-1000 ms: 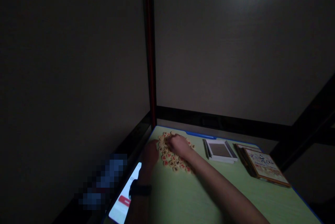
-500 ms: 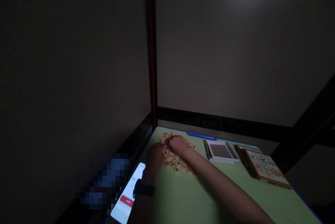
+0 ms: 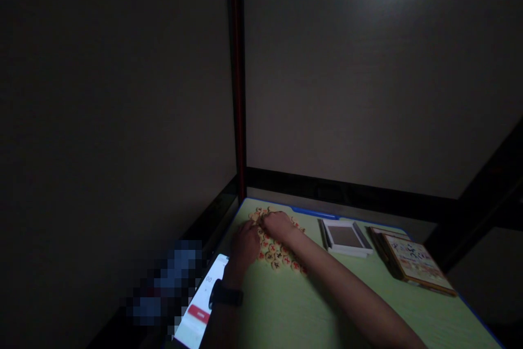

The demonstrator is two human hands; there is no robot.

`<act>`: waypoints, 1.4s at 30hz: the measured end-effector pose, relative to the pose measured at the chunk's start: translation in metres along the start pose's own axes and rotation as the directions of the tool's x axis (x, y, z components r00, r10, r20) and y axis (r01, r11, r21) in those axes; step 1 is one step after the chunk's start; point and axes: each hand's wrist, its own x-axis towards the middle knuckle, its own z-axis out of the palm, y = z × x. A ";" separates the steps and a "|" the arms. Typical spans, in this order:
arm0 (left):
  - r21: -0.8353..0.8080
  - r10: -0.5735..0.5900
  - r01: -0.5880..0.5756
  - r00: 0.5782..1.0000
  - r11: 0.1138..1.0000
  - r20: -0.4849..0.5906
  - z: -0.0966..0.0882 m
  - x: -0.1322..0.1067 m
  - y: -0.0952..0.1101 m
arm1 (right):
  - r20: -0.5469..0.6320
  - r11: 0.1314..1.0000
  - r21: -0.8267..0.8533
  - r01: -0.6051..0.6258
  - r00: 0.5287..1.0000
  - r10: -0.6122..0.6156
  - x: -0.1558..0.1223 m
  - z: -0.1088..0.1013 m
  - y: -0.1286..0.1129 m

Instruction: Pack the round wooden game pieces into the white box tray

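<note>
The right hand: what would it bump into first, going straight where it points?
The right hand would probably meet the round pieces by its fingertips; it's too dim to tell whether they touch.

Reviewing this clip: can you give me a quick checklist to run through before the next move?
1. Both hands in view: ok; left hand and right hand are at the round pieces.
2. Grip on a piece: cannot tell; fingertips are too dark and small.
3. All pieces visible: not ok; the hands cover some.
4. White tray clear of hands: ok, right of the pieces.
5. Phone screen unobstructed: not ok; the left arm and wristband overlap it.
</note>
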 end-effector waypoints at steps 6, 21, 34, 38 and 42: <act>0.003 -0.018 0.018 1.000 1.000 -0.007 0.000 -0.001 0.000 | 0.009 0.999 0.040 0.010 1.000 -0.011 0.004 0.001 -0.003; 0.005 -0.032 0.032 0.998 0.999 -0.050 0.004 0.004 -0.006 | -0.063 0.934 0.350 0.073 0.997 -0.054 0.004 0.027 0.032; 0.108 -0.115 0.110 0.992 0.988 0.045 -0.008 0.026 0.001 | -0.174 0.920 0.390 -0.026 0.979 0.101 -0.013 0.029 0.038; 0.137 -0.092 0.082 0.994 0.987 0.064 -0.013 0.029 0.004 | -0.186 0.885 0.432 -0.175 0.943 0.277 -0.019 0.025 0.065; 0.147 -0.097 0.083 0.991 0.986 0.090 -0.017 0.033 0.007 | -0.129 0.844 0.450 -0.290 0.915 0.383 -0.024 0.032 0.088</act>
